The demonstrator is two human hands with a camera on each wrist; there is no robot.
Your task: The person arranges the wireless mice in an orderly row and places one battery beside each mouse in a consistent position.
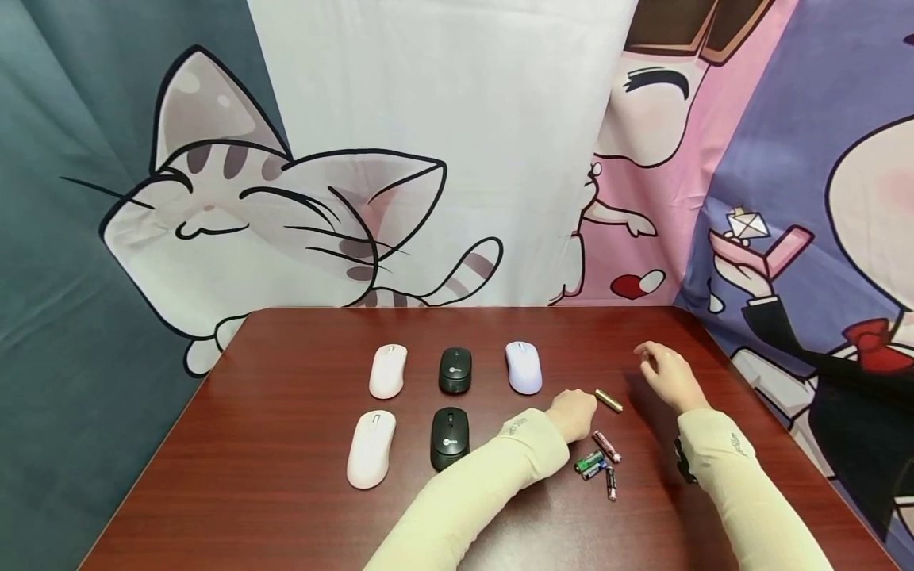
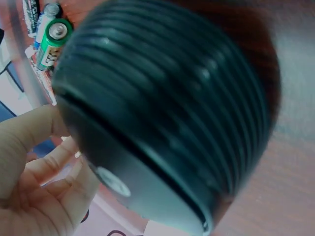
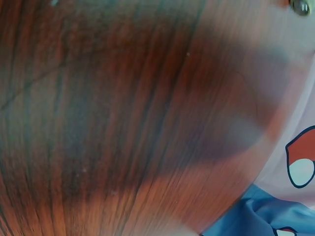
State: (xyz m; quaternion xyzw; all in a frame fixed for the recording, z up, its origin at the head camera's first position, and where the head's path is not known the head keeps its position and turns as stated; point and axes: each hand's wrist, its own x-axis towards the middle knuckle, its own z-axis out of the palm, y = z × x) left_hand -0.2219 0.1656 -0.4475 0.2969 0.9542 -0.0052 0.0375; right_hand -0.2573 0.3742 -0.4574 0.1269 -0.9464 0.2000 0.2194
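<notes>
Just beside left grip (image 1: 574, 414), gold battery (image 1: 608, 400)

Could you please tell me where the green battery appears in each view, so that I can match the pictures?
Head: the green battery lies right of centre, in the lower part.
Left wrist: it is near the upper left corner, one end towards the camera.
Right wrist: not visible.
Shared landmark: the reddish-brown tabletop, in all three.
</notes>
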